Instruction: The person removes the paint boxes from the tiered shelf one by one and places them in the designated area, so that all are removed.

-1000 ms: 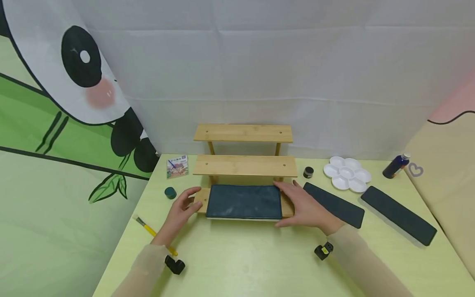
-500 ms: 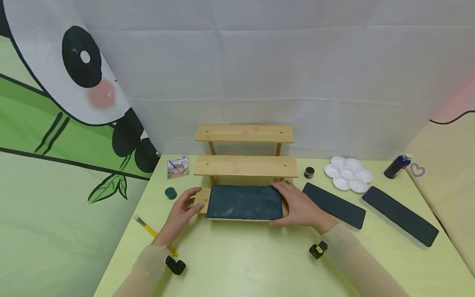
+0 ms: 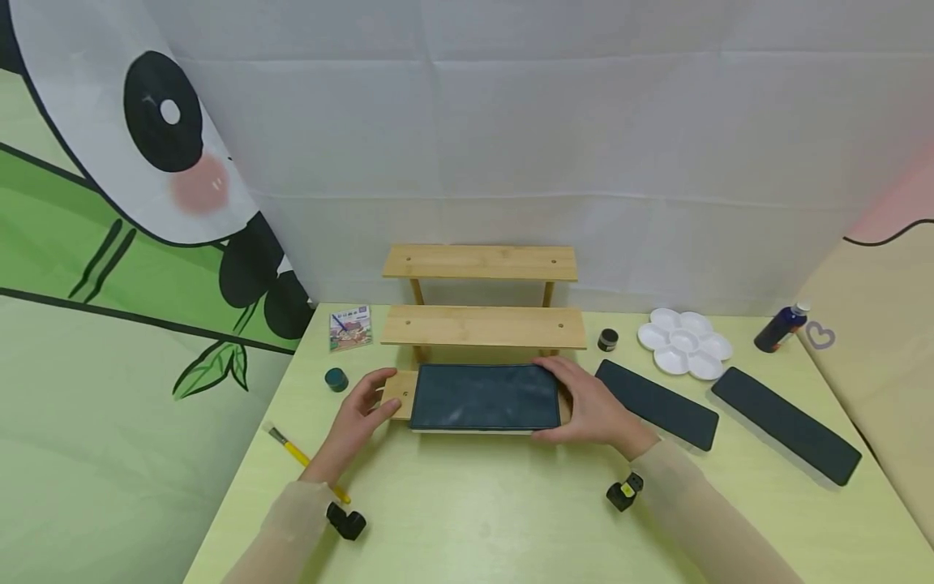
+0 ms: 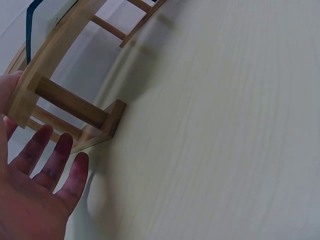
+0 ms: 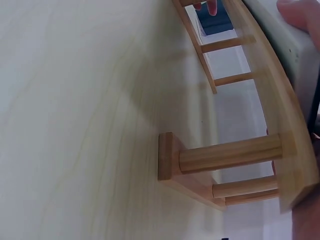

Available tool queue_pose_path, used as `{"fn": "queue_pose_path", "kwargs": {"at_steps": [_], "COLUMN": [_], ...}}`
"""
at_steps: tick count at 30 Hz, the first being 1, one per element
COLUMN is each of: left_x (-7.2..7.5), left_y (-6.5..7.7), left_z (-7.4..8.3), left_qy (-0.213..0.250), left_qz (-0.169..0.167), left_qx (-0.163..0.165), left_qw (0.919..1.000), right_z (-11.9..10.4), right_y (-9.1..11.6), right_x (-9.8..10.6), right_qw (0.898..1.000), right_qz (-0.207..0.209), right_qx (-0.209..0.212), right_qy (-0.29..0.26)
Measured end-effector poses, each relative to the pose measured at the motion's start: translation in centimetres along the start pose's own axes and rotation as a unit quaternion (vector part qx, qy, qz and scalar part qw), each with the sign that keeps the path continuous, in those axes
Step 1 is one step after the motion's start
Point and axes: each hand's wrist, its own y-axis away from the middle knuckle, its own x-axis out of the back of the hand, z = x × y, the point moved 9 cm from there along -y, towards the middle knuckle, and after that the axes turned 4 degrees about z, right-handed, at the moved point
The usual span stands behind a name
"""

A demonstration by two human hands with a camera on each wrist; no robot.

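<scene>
A three-tier wooden shelf rack (image 3: 481,326) stands on the table against the back cloth. Across its lowest board lies a flat, dark-topped rectangular box (image 3: 485,397) with pale sides. My right hand (image 3: 594,410) grips the right end of this box, thumb at the front edge and fingers at the back. At the board's left end my left hand (image 3: 352,426) pinches the wood; in the left wrist view the other fingers of the hand (image 4: 32,205) stretch out below it. The rack's side posts (image 5: 230,155) and the box's pale side (image 5: 295,42) show in the right wrist view.
Two long dark-topped slabs (image 3: 657,404) (image 3: 786,426) lie at right. Behind them are a white flower palette (image 3: 684,342), a small dark jar (image 3: 607,339) and a blue bottle (image 3: 781,327). On the left are a green jar (image 3: 336,379), a yellow-handled paintbrush (image 3: 295,451) and a picture card (image 3: 350,328).
My right hand has moved left, closer in on the box's end. The box has since shifted slightly right along the board. My left hand has stayed at the board's left end.
</scene>
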Motion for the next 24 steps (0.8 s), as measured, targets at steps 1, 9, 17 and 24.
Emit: {"fn": "queue_pose_path", "kwargs": {"at_steps": [1,9,17,24], "left_x": [0.0,0.1,0.2,0.3], "left_y": [0.0,0.1,0.0,0.1], "left_z": [0.0,-0.2,-0.2,-0.4], "left_qy": [-0.001,0.0,0.0,0.0], "left_qz": [-0.001,-0.004,-0.005,-0.004], "left_qx": [-0.001,-0.004,0.0,0.01], "left_qw": [1.0,1.0,1.0,0.9999], "right_z": [0.0,-0.1,-0.9,-1.4], "right_y": [0.0,0.4,1.4,3.7], "right_x": [0.0,0.3,0.7,0.9], "right_qw": [1.0,1.0,0.998,0.998], "right_qz": [0.002,0.022,0.04,0.036], "right_qx": [0.0,0.002,0.021,0.024], "right_qy": [-0.003,-0.021,-0.034,-0.053]}}
